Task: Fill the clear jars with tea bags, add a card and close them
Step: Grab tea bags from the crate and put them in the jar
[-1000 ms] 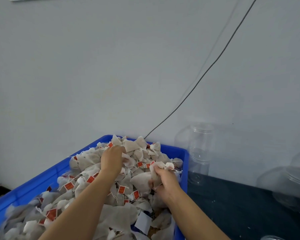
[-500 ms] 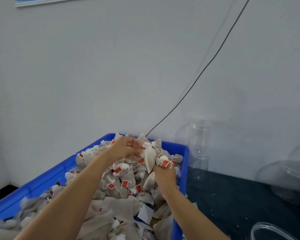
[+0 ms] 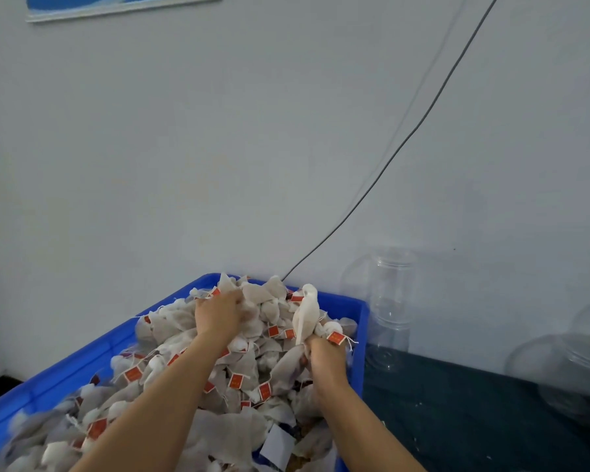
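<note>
A blue crate (image 3: 361, 338) is heaped with white tea bags (image 3: 252, 366) that carry red tags. My left hand (image 3: 218, 315) reaches into the far part of the pile, its fingers curled round tea bags there. My right hand (image 3: 326, 356) grips a bunch of tea bags near the crate's right wall, and one white tea bag (image 3: 307, 313) sticks up out of the fist. A clear jar (image 3: 390, 311) stands on the dark table just right of the crate, against the wall.
More clear jars (image 3: 573, 366) lie at the right edge on the dark table (image 3: 457, 413). A thin black cable (image 3: 406, 137) runs diagonally down the grey wall to behind the crate. A white card (image 3: 276, 446) lies among the bags at the crate's near end.
My left hand let go of the bag it passed over and went back down into the far pile. My right hand stayed put, holding more bags. The view tilted up a little.
</note>
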{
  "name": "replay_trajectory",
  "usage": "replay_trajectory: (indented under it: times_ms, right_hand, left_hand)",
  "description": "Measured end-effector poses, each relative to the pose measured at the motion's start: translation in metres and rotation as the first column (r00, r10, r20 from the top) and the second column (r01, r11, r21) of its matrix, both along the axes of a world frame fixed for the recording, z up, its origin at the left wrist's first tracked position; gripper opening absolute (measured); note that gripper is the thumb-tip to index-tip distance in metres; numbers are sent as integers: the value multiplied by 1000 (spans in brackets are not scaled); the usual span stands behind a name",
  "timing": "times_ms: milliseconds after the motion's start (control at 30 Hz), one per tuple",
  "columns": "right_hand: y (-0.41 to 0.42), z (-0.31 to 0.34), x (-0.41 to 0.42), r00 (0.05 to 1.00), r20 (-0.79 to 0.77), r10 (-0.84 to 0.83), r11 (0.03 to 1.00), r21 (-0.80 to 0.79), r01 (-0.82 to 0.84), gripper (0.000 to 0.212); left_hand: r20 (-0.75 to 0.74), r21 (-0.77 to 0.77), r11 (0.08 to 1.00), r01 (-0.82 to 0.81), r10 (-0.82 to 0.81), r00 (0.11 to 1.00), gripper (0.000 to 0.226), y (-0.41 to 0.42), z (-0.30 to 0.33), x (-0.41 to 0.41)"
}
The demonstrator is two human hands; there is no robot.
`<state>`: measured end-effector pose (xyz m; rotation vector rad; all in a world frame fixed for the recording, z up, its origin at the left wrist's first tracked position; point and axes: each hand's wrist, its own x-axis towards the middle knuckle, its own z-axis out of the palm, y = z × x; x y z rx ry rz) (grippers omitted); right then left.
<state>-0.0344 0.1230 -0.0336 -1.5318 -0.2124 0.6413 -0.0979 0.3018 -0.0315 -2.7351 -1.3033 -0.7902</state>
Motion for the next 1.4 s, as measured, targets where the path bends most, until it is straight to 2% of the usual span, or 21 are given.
replay_trajectory:
  times_ms: [100, 133, 200, 233, 300, 333, 400, 433, 500, 533, 567, 600, 700, 800, 900, 1000, 1100, 1167, 1200, 1300, 1400]
  right_hand:
    - [-1, -10, -1, 998, 17, -65, 994, 94, 63, 37]
    - [0, -12, 1, 998, 27, -58, 993, 104, 55, 37]
    - [-2, -5, -4, 998, 27, -53, 987, 153, 49, 29]
    - [-3, -3, -6, 998, 16, -60, 985, 162, 57, 19]
    - [-6, 1, -12, 999, 10, -48, 986, 163, 46, 2]
    - [-6, 1, -13, 1000, 19, 0, 986, 169, -3, 2]
    - [-5, 4, -16, 993, 85, 81, 992, 89, -89, 7]
    - [-5, 9, -16, 989, 131, 72, 997, 27, -77, 3]
    - [-8, 17, -7, 971, 238, 9, 999, -50, 3, 16]
    - [-13, 23, -1, 963, 269, -20, 999, -32, 30, 17]
    - [-18, 29, 4, 952, 301, -49, 999, 5, 50, 16]
    - [-23, 34, 8, 943, 326, -72, 997, 51, 59, 17]
    - [-37, 36, 16, 942, 320, -101, 993, 91, 75, 19]
    - [-41, 31, 17, 950, 304, -74, 994, 94, 47, 17]
    - [-47, 27, 15, 950, 290, -115, 990, 118, 83, 22]
    - [-60, 39, 14, 946, 294, -139, 972, 224, 73, 18]
    - [-81, 61, 14, 935, 324, -145, 964, 260, 59, 20]
    - [-102, 76, 16, 940, 309, -144, 957, 284, 54, 14]
    - [-114, 83, 16, 948, 285, -142, 954, 295, 55, 11]
    - [-163, 100, 19, 950, 274, -148, 939, 342, 47, 21]
    - [-218, 105, 20, 932, 322, -166, 928, 371, 37, 29]
  left_hand:
    - [381, -190, 967, 171, -88, 920, 22, -1, 19, -1]
    - [473, -267, 918, 294, -141, 870, 23, -1, 26, -2]
    - [615, -400, 725, 560, -241, 751, 21, -8, 41, -7]
    - [608, -420, 654, 630, -312, 730, 17, -16, 46, -12]
    - [484, -430, 603, 673, -475, 735, 9, -30, 48, -14]
    - [415, -442, 591, 675, -532, 738, 5, -37, 46, -13]
    - [361, -463, 570, 679, -579, 731, 19, -47, 43, -13]
    - [399, -500, 517, 695, -574, 715, 32, -48, 42, -13]
    - [568, -601, 294, 743, -497, 656, 63, -46, 39, -18]
    - [623, -642, 186, 743, -438, 648, 74, -45, 35, -18]
    - [623, -674, 149, 723, -411, 666, 78, -46, 29, -18]
    - [555, -707, 202, 678, -436, 709, 75, -51, 20, -15]
    - [105, -640, 587, 495, -571, 814, 59, -69, -20, 3]
    - [-128, -554, 717, 424, -576, 807, 47, -87, -49, 22]
    - [-206, -445, 790, 421, -548, 811, 37, -97, -59, 29]
    - [-131, -373, 805, 461, -538, 833, 19, -102, -52, 27]
    - [274, -403, 749, 526, -450, 850, 27, -110, -23, 20]
    - [529, -399, 684, 611, -373, 763, 29, -126, 4, 17]
    - [588, -379, 670, 639, -359, 725, 31, -138, 17, 16]
    - [630, -371, 574, 731, -422, 651, 30, -184, 47, 13]
    - [546, -491, 419, 763, -535, 645, 29, -237, 56, 11]
